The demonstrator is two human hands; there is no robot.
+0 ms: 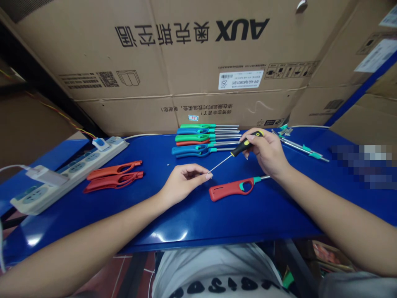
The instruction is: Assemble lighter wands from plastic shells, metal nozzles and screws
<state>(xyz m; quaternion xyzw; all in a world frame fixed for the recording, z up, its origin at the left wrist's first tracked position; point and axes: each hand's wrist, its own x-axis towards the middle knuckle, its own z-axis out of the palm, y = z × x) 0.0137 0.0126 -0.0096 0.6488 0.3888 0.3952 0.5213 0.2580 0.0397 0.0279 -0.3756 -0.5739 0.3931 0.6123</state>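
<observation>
My right hand (266, 151) grips a screwdriver (247, 143) by its black and yellow handle, its shaft slanting down to the left. At the shaft's tip, the thumb and fingers of my left hand (188, 182) are pinched together. Whatever small piece they hold is too small to make out. Just below both hands lies a red gas lighter (228, 191) with a green trigger and a metal tube, whose far end is hidden behind my right wrist. To the left rest an orange lighter shell half (113, 170) and a red lighter shell half (113, 182).
Several assembled lighters (194, 150) lie in a row at the back of the blue table (173, 223). Metal tubes with green parts (305, 149) lie at the right. A power strip (71, 169) with plugs runs along the left. Tiny screws (168, 164) lie near my left hand. A large cardboard box (186, 62) stands behind.
</observation>
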